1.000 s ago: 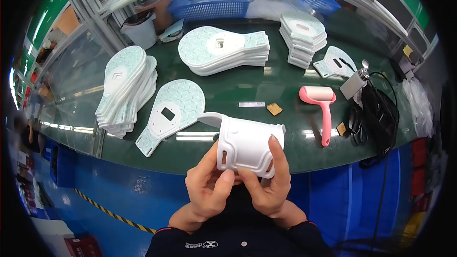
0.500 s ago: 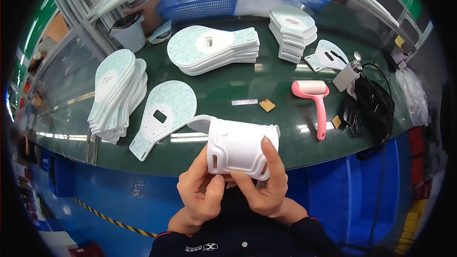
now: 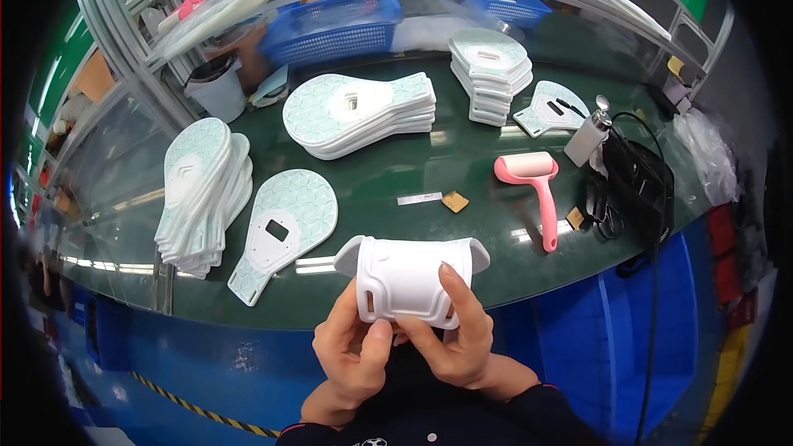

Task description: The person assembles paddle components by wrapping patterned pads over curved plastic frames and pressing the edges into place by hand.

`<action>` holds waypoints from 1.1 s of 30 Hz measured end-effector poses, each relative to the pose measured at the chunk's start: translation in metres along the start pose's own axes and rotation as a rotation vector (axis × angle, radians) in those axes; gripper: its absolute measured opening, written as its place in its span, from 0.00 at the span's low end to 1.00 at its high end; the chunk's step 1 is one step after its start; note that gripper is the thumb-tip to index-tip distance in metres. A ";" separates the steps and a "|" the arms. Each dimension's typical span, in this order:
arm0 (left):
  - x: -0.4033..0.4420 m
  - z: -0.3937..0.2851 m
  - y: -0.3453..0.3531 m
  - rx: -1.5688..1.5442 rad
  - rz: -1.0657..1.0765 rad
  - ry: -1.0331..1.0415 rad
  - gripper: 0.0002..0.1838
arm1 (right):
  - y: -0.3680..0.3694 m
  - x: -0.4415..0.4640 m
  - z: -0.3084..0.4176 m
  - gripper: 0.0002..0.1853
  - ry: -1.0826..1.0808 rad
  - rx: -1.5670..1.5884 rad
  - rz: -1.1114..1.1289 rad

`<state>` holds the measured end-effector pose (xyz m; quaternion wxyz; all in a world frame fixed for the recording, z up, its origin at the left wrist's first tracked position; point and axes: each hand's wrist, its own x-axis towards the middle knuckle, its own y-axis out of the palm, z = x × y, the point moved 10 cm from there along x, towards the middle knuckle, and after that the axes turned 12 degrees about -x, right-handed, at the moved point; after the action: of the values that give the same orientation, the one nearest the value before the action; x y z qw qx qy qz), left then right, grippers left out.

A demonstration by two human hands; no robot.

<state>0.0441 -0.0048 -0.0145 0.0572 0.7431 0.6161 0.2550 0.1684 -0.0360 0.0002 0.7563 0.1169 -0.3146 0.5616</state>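
Observation:
A white curved plastic piece [image 3: 415, 274], with raised edging and slots in its lower corners, is held between both hands above the table's near edge. My left hand [image 3: 353, 347] grips its lower left corner, the thumb below the rim. My right hand [image 3: 457, 339] grips the lower right side, the index finger lying up along the outer face. Rounded flaps stick out at both upper ends of the piece. Left of it, a single paddle-shaped panel [image 3: 285, 227] with a pale green triangle pattern and a dark slot lies flat on the table.
Stacks of similar panels stand at the left [image 3: 202, 198], back middle [image 3: 359, 111] and back right [image 3: 490, 74]. A pink-handled roller [image 3: 541, 194], a pump bottle [image 3: 588, 139] and a black bag [image 3: 640, 186] lie to the right. Blue baskets [image 3: 334, 29] stand behind the green table [image 3: 413, 161].
The white piece has turned slightly in my hands, so a flap now shows at its right end too. My view has shifted, and the table things sit lower in it.

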 end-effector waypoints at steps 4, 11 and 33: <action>-0.002 -0.001 -0.001 0.006 -0.033 -0.011 0.23 | 0.003 0.000 -0.002 0.30 0.070 0.059 0.056; 0.001 -0.001 0.002 -0.010 -0.005 0.007 0.23 | -0.001 0.002 0.001 0.29 0.005 0.026 0.000; -0.002 -0.005 0.003 0.022 -0.009 0.026 0.23 | 0.000 -0.002 0.003 0.30 0.027 0.036 0.046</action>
<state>0.0437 -0.0088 -0.0096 0.0420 0.7375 0.6228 0.2578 0.1666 -0.0389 0.0015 0.7453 0.1157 -0.2966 0.5859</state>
